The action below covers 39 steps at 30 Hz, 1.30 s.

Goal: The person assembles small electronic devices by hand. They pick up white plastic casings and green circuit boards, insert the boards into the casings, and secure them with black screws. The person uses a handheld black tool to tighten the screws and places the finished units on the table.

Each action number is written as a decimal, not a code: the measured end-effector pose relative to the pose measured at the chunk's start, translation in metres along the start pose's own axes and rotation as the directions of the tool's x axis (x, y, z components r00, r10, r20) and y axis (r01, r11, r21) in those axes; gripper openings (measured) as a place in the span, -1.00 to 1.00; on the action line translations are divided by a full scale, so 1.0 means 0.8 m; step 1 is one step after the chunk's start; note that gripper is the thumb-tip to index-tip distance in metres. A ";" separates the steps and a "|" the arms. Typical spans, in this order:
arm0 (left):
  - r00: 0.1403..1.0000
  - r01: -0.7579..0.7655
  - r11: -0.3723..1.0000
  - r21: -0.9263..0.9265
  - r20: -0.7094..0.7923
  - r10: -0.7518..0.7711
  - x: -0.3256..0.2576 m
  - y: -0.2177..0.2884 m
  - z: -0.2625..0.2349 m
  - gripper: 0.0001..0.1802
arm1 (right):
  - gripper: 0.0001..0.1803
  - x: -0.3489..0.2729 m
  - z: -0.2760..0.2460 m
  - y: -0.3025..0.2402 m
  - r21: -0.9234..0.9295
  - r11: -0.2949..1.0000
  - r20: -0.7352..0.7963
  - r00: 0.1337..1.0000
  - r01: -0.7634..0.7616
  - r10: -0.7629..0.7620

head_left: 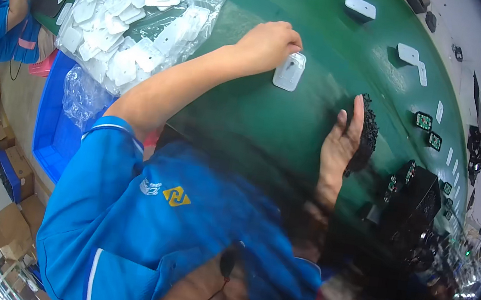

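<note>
A white plastic cover [287, 79] with rounded corners lies on the green table, a dark spot or shadow on its upper part. My left hand [268, 45] reaches over to its top edge with the fingertips pinched together. What is between those fingers, if anything, is hidden. To the right, my right hand [341, 144] is held edge-on with fingers stretched out and nothing visible in it. Its far side borders a heap of small black parts [368, 133]; whether it touches them I cannot tell.
At the left, a clear plastic bag [206, 1] full of white covers lies by a blue bin [50, 119]. Loose white covers [360, 8] lie at the far right, and small green circuit boards [423, 121] farther along. Another person's arm [16, 2] shows at the left.
</note>
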<state>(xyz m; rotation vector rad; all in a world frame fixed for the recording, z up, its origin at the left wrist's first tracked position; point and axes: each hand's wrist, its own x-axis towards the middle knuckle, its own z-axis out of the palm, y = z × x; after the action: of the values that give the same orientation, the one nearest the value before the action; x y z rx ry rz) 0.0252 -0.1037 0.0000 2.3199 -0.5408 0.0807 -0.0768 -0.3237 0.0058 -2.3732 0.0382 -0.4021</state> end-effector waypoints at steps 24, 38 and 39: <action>0.968 0.246 0.780 0.575 -0.102 -0.229 -0.153 -0.055 -0.158 -0.85 | -0.87 0.017 -0.052 0.014 -0.238 0.970 -0.166 0.981 0.055 -0.096; 0.929 0.293 0.762 -0.578 -0.018 -0.370 -0.131 0.059 -0.114 -0.70 | -0.80 0.089 -0.048 0.047 -0.453 0.870 0.096 0.981 0.194 -0.169; 0.930 0.322 0.727 -0.607 0.061 -0.361 -0.132 0.063 -0.100 -0.70 | -0.85 0.090 -0.041 0.043 -0.423 0.878 0.136 0.973 0.226 -0.185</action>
<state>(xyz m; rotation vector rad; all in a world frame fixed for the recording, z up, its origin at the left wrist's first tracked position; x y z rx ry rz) -0.0829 -0.0433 0.0685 1.7271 -0.0639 -0.1786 -0.0151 -0.3808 0.0253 -2.8520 -0.1886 -0.4183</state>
